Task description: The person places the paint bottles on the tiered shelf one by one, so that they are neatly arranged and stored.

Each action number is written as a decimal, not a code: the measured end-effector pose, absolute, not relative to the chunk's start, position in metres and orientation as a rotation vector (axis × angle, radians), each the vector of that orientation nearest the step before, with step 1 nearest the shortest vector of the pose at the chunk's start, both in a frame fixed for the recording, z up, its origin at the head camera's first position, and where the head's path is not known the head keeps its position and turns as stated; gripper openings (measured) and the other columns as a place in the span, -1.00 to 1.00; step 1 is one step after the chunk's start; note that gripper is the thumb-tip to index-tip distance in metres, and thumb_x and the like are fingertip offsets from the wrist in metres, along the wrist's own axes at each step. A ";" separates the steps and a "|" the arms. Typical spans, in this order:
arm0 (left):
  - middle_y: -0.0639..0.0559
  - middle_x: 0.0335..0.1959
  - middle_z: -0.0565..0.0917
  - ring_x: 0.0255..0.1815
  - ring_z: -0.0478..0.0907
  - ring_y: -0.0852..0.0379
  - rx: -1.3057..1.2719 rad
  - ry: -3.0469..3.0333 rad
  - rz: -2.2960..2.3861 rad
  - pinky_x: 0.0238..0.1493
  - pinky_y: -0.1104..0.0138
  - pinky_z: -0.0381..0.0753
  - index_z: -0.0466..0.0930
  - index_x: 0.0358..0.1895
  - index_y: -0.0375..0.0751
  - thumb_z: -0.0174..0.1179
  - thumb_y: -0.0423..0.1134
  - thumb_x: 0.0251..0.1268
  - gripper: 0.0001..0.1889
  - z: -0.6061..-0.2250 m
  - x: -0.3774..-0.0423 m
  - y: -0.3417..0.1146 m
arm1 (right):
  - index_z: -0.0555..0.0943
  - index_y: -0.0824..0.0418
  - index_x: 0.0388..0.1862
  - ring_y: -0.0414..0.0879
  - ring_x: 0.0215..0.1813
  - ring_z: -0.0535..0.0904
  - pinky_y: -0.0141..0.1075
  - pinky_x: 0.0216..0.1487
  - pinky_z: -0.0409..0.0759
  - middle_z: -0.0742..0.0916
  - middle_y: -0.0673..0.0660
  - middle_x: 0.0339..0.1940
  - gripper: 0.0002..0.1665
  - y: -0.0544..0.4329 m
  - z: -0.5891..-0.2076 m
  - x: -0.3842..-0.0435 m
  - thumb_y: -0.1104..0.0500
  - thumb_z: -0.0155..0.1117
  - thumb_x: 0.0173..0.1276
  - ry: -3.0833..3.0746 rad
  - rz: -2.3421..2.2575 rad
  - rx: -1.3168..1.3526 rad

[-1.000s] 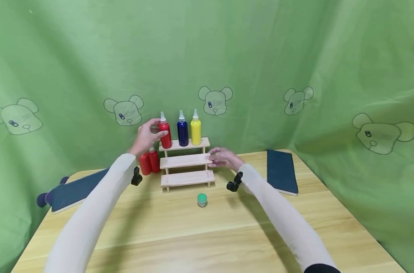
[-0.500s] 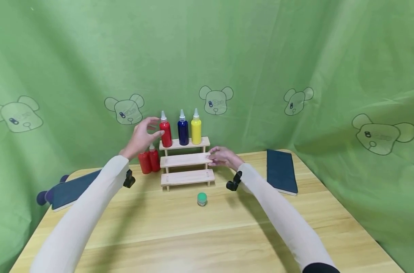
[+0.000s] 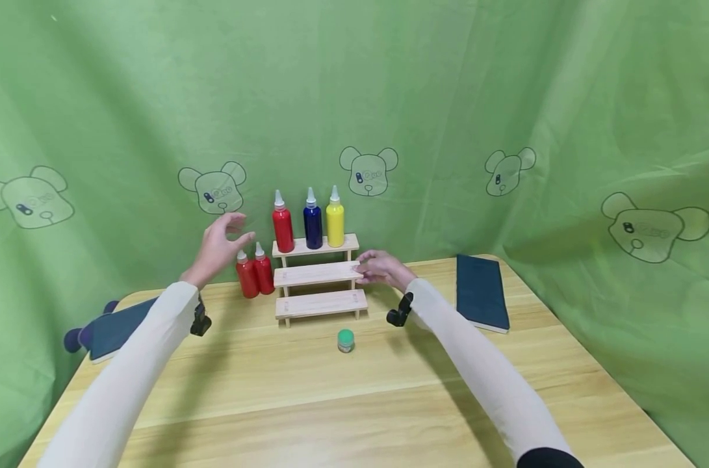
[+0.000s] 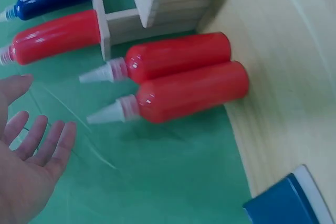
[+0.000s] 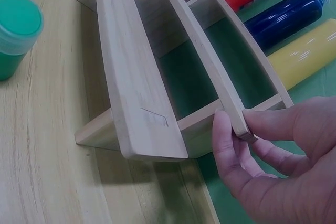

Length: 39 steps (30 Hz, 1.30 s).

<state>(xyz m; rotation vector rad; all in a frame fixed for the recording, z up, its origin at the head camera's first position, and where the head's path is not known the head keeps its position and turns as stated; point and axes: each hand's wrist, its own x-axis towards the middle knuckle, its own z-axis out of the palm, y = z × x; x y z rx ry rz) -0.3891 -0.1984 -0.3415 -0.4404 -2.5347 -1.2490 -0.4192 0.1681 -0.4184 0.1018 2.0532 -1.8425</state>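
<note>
My left hand [image 3: 216, 250] is in the air left of a three-step wooden display stand [image 3: 318, 273], fingers apart and holding nothing. Just right of it and lower, two red squeeze bottles [image 4: 181, 80] with pointed white caps stand side by side on the table. Along the stand's top step are a red squeeze bottle [image 3: 283, 231], a dark blue squeeze bottle [image 3: 313, 227] and a yellow squeeze bottle [image 3: 335, 225], all upright. My right hand [image 5: 283, 156] pinches the right end of the middle step between thumb and fingers. Both lower steps are bare.
A small green-lidded jar [image 3: 346, 340] stands in front of the stand. One dark blue book [image 3: 481, 292] lies at the right; another dark blue book [image 3: 120, 328] is at the left, beside purple round objects [image 3: 73, 339]. A green curtain [image 3: 436, 97] hangs behind the table.
My left hand has let go of the red squeeze bottle on the top step and drawn back to the left and down. The right hand keeps its place on the stand.
</note>
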 end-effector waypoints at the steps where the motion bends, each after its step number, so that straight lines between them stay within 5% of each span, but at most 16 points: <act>1: -0.43 0.32 0.51 0.32 0.49 -0.37 -0.434 -2.535 -1.248 0.39 -0.17 0.51 0.37 0.43 -0.42 0.29 -0.30 0.49 -0.45 -0.343 -0.388 -0.200 | 0.35 0.46 0.35 -0.09 -0.28 0.58 -0.39 -0.17 0.77 0.57 0.20 -0.11 -0.49 0.168 -0.418 -0.419 0.50 0.19 0.46 2.056 -1.841 0.099; 26: -0.39 0.40 0.45 0.39 0.44 -0.36 -0.253 -2.659 -1.285 0.40 -0.18 0.52 0.27 0.50 -0.37 0.28 -0.19 0.52 -0.36 -0.405 -0.379 -0.222 | 0.34 0.48 0.34 -0.10 -0.28 0.57 -0.42 -0.21 0.76 0.57 0.18 -0.12 -0.50 0.168 -0.418 -0.416 0.50 0.18 0.47 2.048 -1.861 0.082; 39: -0.47 0.39 0.43 0.39 0.44 -0.44 -0.207 -2.664 -1.384 0.40 -0.18 0.52 0.17 0.52 -0.44 0.31 -0.31 0.47 -0.30 -0.436 -0.385 -0.221 | 0.32 0.48 0.39 -0.07 -0.21 0.60 -0.34 -0.04 0.78 0.57 0.20 -0.06 -0.45 0.170 -0.420 -0.414 0.49 0.19 0.49 2.029 -1.877 0.058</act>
